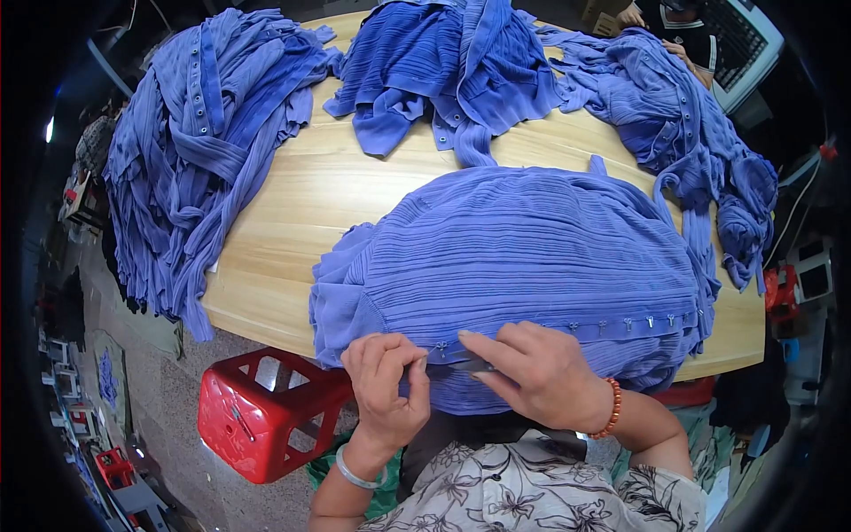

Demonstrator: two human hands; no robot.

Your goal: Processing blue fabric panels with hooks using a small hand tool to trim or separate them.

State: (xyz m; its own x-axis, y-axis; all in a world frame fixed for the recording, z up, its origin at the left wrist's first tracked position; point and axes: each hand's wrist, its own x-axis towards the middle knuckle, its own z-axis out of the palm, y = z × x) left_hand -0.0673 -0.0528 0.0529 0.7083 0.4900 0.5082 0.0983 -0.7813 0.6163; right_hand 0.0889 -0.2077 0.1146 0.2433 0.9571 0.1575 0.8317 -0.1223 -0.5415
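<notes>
No text, label, brand, number or sign can be read. On the dark shirt of a co-worker, across the desk and to the right of the grip of the right hand, a small pale mark is too tiny to make out. Whether the brown box just left of that shirt, well beyond the same grip, bears print cannot be told.
</notes>
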